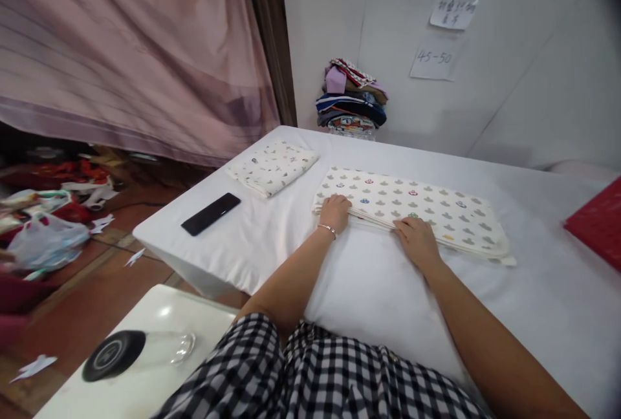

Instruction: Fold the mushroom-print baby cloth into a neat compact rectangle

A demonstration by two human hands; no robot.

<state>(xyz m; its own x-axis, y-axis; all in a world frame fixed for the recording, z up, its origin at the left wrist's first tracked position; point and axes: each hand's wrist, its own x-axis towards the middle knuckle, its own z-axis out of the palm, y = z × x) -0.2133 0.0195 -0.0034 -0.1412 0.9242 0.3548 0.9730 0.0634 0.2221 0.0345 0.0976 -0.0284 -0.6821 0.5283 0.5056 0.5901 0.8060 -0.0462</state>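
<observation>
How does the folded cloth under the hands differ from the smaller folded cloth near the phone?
The long folded cloth is a wide rectangle, while the small folded cloth is a compact square-ish bundle. The long one carries rows of grey shapes with a few coloured ones; the small one has sparser, tinier marks. The left hand and right hand press on the long one's near edge; the small one lies untouched beside the black phone. Both are pale and lie on the white table.

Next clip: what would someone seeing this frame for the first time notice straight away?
First, the two bare hands pressed flat on the near edge of a folded patterned cloth in the middle of the white table: left hand at its left end, right hand nearer the centre. Next, a smaller folded cloth and a black phone lie to the left, and a stack of folded clothes sits at the far edge against the wall.
</observation>
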